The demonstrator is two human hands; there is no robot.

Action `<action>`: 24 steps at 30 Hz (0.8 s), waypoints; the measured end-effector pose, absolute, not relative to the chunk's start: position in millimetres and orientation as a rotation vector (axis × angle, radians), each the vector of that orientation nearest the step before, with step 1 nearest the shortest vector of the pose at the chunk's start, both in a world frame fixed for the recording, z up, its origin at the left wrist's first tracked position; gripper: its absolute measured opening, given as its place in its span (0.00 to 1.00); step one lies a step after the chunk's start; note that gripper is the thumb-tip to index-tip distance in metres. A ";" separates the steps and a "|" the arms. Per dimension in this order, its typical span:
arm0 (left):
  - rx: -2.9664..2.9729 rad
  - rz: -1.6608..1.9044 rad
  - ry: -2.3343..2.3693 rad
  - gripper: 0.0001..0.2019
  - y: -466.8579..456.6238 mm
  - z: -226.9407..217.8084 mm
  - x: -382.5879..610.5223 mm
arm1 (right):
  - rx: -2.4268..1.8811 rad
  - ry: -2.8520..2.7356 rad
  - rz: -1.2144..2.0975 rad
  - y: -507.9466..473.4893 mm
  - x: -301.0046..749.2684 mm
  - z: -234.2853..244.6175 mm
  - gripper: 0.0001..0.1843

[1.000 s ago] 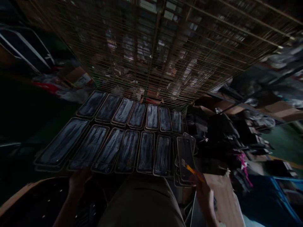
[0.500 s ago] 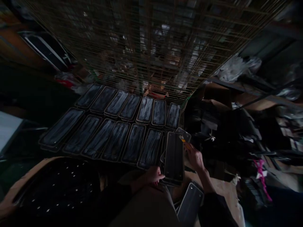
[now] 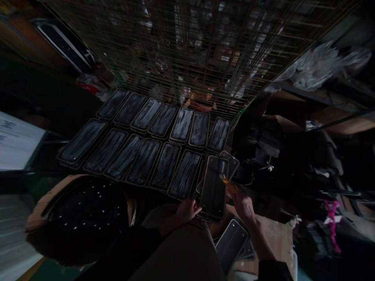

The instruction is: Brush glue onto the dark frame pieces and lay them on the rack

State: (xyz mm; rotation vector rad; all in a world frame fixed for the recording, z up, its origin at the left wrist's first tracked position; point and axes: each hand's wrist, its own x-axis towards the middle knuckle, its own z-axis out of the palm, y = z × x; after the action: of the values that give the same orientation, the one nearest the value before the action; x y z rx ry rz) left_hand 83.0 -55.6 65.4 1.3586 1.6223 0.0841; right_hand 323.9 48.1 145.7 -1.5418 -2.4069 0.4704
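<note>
A dark rectangular panel (image 3: 213,191) with a pale rim lies tilted in front of me, over other panels. My left hand (image 3: 189,210) is closed at its lower left corner, fingers and thumb on the edge. In my right hand (image 3: 242,203) is a small brush (image 3: 225,180) with an orange handle, its tip on the panel's upper right part. A whitish wet streak (image 3: 224,167) shows above the tip. Beyond my hands lie two rows of similar panels (image 3: 165,164), smeared with whitish streaks.
A wire mesh cage (image 3: 175,58) rises behind the rows. More bare panels (image 3: 231,242) are stacked low right near a wooden board (image 3: 275,238). A round dark padded seat (image 3: 88,210) stands at left. Clear plastic bags (image 3: 319,66) and cardboard (image 3: 287,105) fill the right side.
The brush has moved down along the panel, leaving a whitish streak on its upper right part. My left hand stays at the panel's corner. The whole view has shifted slightly.
</note>
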 end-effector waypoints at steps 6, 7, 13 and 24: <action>1.342 0.068 1.588 0.15 -59.1 69.1 89.3 | -1.578 -2.362 0.485 88.3 322.1 141.8 0.19; 1.291 0.078 1.571 0.15 -59.4 67.4 91.0 | -1.573 -2.382 0.494 92.4 322.4 138.4 0.19; 0.724 0.310 1.332 0.13 -64.5 52.4 102.2 | -1.542 -2.425 0.549 56.1 327.6 133.5 0.18; 0.399 0.421 1.260 0.16 -63.5 76.0 102.4 | -1.636 -2.324 0.903 -45.3 321.3 173.5 0.21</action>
State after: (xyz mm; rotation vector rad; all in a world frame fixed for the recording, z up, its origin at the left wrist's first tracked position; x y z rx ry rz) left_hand 102.4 -63.5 76.0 0.3991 1.2599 0.4210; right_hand 321.3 -45.3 173.5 -1.6361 -2.3244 0.9029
